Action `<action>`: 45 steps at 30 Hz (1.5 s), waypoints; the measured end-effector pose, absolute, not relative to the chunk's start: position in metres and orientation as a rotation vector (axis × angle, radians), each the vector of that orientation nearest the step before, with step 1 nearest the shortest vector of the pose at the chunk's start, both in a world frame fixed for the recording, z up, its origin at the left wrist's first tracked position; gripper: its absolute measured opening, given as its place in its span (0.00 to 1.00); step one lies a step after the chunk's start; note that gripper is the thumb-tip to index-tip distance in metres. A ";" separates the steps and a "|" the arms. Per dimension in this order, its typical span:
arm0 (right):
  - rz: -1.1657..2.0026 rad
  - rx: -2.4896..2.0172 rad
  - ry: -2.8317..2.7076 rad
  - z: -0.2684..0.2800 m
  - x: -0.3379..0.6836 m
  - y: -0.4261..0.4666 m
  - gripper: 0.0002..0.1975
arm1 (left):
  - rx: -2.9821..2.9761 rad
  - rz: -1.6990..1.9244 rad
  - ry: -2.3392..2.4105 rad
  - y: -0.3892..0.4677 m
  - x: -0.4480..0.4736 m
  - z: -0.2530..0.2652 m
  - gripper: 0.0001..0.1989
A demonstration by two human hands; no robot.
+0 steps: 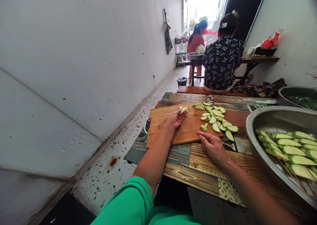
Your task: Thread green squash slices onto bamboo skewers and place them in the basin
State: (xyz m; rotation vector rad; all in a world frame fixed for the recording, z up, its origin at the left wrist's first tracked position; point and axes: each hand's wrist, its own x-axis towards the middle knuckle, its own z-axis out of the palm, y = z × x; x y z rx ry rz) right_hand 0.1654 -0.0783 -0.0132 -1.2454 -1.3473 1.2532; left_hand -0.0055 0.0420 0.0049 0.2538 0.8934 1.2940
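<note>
Between the fingers of my left hand is a pale green-edged vegetable slice, perhaps zucchini, above the wooden cutting board. My right hand pinches a thin wooden skewer near the board's front right edge. The skewer slants up and left toward the slice; whether its tip has entered the slice I cannot tell. Loose cut slices lie heaped on the board's right side and spill onto the table. To the right, a large metal bowl holds rows of slices on skewers.
The patchwork-patterned table carries board and bowl. Behind the large bowl stands another metal bowl with dark green contents. Two people sit at a farther table, one in a dark patterned shirt. A white wall runs along the left.
</note>
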 end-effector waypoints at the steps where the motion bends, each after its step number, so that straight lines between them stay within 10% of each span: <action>1: 1.250 -1.249 -1.348 -0.012 0.165 -0.078 0.32 | 0.258 1.292 0.894 0.042 -0.005 0.005 0.11; 45: 1.291 -1.231 -1.296 -0.012 0.165 -0.082 0.32 | 0.295 1.277 0.923 0.040 -0.003 0.008 0.11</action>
